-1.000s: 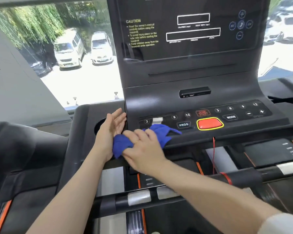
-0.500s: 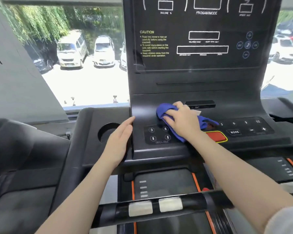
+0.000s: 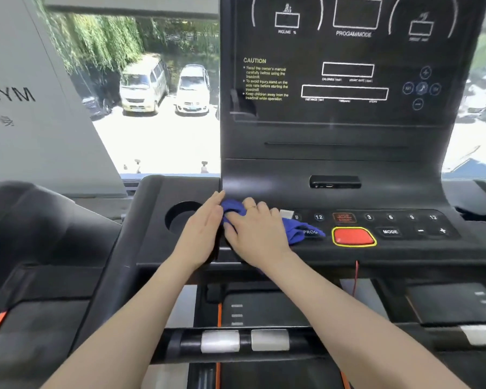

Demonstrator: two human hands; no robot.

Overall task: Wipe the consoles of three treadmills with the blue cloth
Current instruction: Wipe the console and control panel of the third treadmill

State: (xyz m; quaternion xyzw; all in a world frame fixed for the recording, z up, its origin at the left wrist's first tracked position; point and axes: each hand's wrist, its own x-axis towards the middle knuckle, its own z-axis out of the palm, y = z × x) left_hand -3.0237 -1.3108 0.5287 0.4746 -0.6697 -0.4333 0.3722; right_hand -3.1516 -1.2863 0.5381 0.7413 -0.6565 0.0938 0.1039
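Two hands meet at the console's [image 3: 334,169] lower left edge: the left hand [image 3: 201,234] lies flat, fingers straight, while the right hand [image 3: 254,231] presses the crumpled blue cloth [image 3: 296,230], mostly hidden beneath it, left of the red button [image 3: 352,236].
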